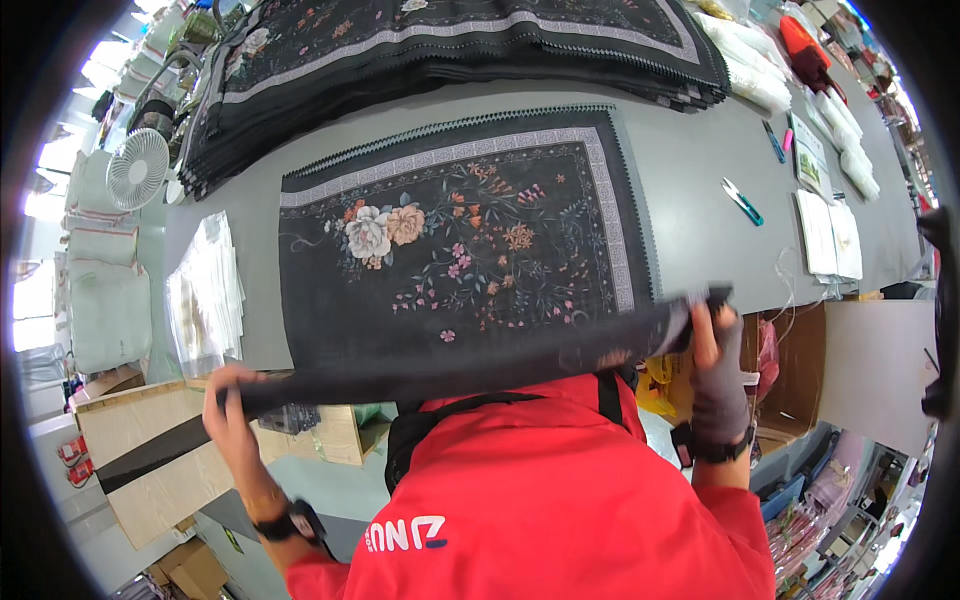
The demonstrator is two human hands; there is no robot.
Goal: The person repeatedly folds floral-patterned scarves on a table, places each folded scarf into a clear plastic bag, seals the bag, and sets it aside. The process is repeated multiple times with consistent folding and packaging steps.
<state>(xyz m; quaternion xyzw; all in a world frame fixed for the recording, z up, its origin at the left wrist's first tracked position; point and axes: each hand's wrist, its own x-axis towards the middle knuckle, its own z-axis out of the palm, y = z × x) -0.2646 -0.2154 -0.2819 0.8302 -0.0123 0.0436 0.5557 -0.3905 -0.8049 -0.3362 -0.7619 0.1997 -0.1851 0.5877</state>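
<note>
A black floral scarf (460, 240) with a pale patterned border and zigzag edges lies folded on the grey table in front of me. Its near edge is lifted and stretched between my hands as a dark band. My left hand (232, 400) pinches the band's left end, just past the table's front edge. At the right end, my right hand (715, 365), in a grey fingerless glove, grips the cloth and is slightly blurred. Whether the lifted band belongs to the top layer only, I cannot tell.
A thick stack of similar scarves (480, 45) fills the table's far side. Clear plastic bags (205, 290) lie at the left, near a white fan (138, 168). Thread snips (742, 202) and white packets (830, 235) lie at the right. A cardboard box (795, 385) stands below the right edge.
</note>
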